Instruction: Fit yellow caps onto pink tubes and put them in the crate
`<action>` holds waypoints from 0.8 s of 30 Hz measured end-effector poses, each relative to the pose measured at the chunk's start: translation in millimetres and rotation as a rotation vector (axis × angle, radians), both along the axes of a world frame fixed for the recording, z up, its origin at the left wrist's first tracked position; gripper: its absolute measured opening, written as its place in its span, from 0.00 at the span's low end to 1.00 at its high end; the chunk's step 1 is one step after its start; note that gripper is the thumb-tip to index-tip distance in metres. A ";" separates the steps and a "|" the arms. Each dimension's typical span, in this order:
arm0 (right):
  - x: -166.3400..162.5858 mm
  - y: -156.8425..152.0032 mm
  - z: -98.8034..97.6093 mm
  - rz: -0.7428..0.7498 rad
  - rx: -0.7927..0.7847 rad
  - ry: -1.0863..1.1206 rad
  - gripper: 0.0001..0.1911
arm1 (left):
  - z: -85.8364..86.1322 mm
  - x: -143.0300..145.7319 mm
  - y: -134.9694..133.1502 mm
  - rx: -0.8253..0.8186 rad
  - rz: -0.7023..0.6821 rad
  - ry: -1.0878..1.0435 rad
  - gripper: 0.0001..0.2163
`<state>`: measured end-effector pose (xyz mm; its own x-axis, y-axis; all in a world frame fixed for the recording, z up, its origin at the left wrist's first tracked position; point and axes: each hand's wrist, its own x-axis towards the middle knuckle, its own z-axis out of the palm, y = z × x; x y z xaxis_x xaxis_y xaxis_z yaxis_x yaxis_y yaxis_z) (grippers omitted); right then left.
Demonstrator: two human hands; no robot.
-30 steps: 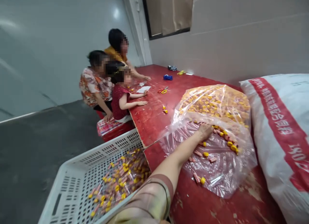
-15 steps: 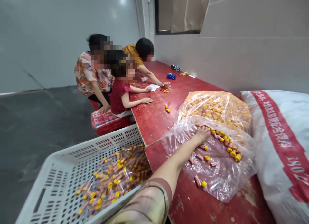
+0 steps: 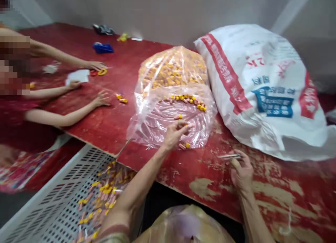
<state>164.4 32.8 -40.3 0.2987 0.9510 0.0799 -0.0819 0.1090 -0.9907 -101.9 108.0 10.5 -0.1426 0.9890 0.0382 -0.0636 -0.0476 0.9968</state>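
Note:
My left hand [image 3: 173, 135] is over the near part of a clear plastic bag [image 3: 149, 131], fingers pinched on a small pink tube with a yellow cap [image 3: 190, 125], blurred by motion. More of these capped tubes [image 3: 187, 98] lie in a row at the bag's mouth, and one capped tube [image 3: 184, 145] rests close below my fingers. Further back, the bag bulges with many of them. To the right, above the red table [image 3: 162, 169], my right hand [image 3: 242, 169] is closed on a thin, whitish see-through strip [image 3: 228, 156], whose kind I cannot make out.
A white crate [image 3: 65, 187] at lower left holds many capped tubes in clear wrapping. A large white woven sack [image 3: 236, 78] stands right of the bag. Two people's arms reach in from the left, near scissors [image 3: 102, 72], paper [image 3: 77, 77] and a blue tape dispenser [image 3: 103, 48].
My view has swung right and down. My left hand has come back from the row of tubes toward me, now pinching one. My right hand with the thin strip has come into view.

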 end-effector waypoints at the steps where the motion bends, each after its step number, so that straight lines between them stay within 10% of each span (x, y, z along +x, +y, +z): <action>1: -5.8 3.5 1.7 0.011 0.014 0.079 0.19 | -1.4 13.2 -16.3 -0.039 -0.046 -0.081 0.15; 9: -38.1 1.4 20.5 0.155 0.060 0.279 0.18 | -19.7 92.7 -75.6 -0.183 -0.030 -0.407 0.14; 17: -35.7 -19.7 7.9 0.261 0.014 -0.355 0.16 | -18.3 97.1 -99.9 -0.116 -0.008 -0.149 0.14; 24: -53.3 -29.2 11.6 0.217 0.288 -0.629 0.11 | -19.9 91.3 -104.9 -0.129 0.026 -0.174 0.13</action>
